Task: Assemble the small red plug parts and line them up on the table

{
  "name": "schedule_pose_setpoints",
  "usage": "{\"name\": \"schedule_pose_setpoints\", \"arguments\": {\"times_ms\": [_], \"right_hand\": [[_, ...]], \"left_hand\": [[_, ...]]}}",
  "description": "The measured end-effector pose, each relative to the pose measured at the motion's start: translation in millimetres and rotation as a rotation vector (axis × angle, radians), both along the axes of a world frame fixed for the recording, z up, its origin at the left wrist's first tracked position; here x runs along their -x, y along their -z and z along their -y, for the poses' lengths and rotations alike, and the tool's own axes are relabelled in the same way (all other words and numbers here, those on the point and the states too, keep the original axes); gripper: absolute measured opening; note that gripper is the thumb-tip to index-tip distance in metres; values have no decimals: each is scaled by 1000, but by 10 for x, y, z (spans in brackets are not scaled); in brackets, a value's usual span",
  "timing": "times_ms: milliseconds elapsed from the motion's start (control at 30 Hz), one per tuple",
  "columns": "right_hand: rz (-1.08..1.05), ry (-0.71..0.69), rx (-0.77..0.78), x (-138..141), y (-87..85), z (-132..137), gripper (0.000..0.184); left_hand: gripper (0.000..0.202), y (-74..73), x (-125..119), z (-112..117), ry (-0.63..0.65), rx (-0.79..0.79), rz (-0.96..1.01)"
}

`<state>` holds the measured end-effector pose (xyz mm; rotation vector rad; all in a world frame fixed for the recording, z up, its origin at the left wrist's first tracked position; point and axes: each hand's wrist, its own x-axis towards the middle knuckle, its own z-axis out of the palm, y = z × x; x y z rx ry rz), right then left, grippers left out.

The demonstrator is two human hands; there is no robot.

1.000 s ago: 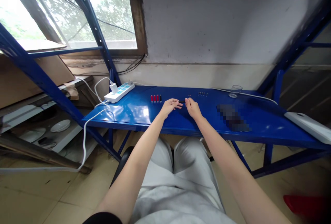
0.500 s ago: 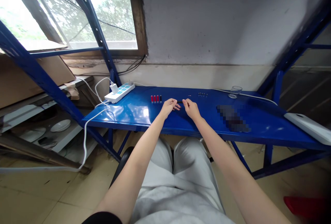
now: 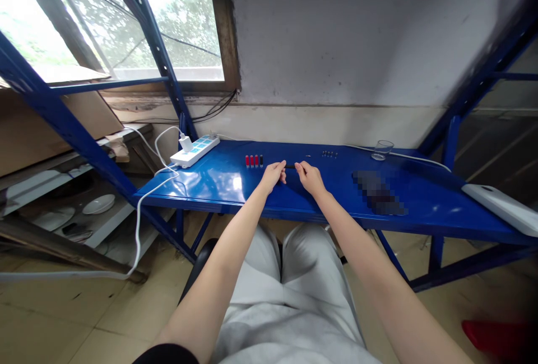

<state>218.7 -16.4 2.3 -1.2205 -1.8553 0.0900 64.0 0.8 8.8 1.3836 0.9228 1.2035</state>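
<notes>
Over the blue table, my left hand and my right hand face each other with a short gap between them. Spanning that gap is a thin black stick, too small to name its kind. My left hand pinches one end with its fingers curled, and the fingers of my right hand close around the other end. Just left of my left hand stand small red tubes in a row, with one black tube at the right end. Several tiny metallic pieces lie behind my right hand.
A white power strip with a plugged-in charger sits at the table's left. To the right are a clear glass, a blurred-out dark object and a white device at the edge. Blue frame posts rise on both sides.
The fingers of my left hand have curled in, where they stuck out below the black stick before. Both hands stay in almost the same place.
</notes>
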Motion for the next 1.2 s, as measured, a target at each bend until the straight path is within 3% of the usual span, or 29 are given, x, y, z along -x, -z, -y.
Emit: {"name": "schedule_pose_setpoints", "arguments": {"times_ms": [467,800,1200], "right_hand": [[2,-31,15,20,-14,14,39],[-78,-104,53,-10,15,-29,28],[107,-34,33,-34,41,-48,25]], "left_hand": [[40,-92,0,66,-112,62,1],[35,-11,42,-26,-196,47,57],[33,28,47,-36,-237,-84,-7]]}}
